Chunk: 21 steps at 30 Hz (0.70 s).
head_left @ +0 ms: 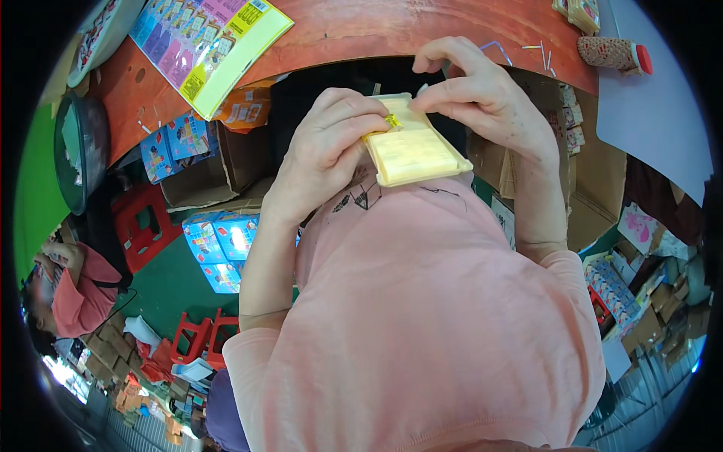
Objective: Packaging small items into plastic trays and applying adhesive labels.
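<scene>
A shallow, pale yellow tray point(419, 156) leans against the front of my pink shirt, just short of the table edge. My left hand point(331, 139) is closed on the tray's left side, with fingertips reaching over its middle. At those fingertips shows a small bright yellow printed piece point(392, 120), partly hidden. Over the tray's far right corner, my right hand point(482, 98) has its thumb and a finger drawn together while its other fingers arch above. Whatever is in that pinch, if anything, is too small to make out.
The red table point(346, 34) carries a colourful printed sheet point(211, 49), a pink-capped jar point(614, 56) and thin white sticks point(546, 59). Blue printed boxes point(226, 245), open cartons point(203, 177) and red stools point(144, 228) stand below. A person point(84, 290) sits at left.
</scene>
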### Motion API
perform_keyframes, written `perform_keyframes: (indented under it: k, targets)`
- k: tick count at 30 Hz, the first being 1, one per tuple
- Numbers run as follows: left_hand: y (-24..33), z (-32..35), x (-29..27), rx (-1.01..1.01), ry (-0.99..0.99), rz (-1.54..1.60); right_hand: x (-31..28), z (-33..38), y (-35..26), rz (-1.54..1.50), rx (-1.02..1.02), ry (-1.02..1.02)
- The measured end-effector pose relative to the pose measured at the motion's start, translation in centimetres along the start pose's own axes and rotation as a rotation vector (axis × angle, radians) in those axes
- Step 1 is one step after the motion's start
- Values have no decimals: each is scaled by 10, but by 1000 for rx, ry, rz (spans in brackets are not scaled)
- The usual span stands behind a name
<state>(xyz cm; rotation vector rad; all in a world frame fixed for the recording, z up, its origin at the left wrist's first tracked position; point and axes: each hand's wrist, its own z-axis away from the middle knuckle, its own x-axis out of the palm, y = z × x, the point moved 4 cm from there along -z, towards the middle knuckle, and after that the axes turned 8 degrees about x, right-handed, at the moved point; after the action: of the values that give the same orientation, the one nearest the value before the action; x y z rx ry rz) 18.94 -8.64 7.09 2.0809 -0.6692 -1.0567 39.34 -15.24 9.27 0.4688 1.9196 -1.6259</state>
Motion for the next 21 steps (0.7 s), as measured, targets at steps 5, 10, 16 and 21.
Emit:
perform_keyframes:
  k: [5, 10, 16, 21]
  targets:
    - [-1, -1, 10, 17, -30, -88, 12, 0, 2, -14, 21, -1]
    - [-4, -2, 19, -13, -38, -8, 19, 7, 10, -27, 85, -59]
    - [4, -6, 16, 133, 91, -75, 19, 11, 12, -331, 117, -23]
    - [7, 5, 20, 203, 237, -190, 25, 14, 7, -414, 145, -36]
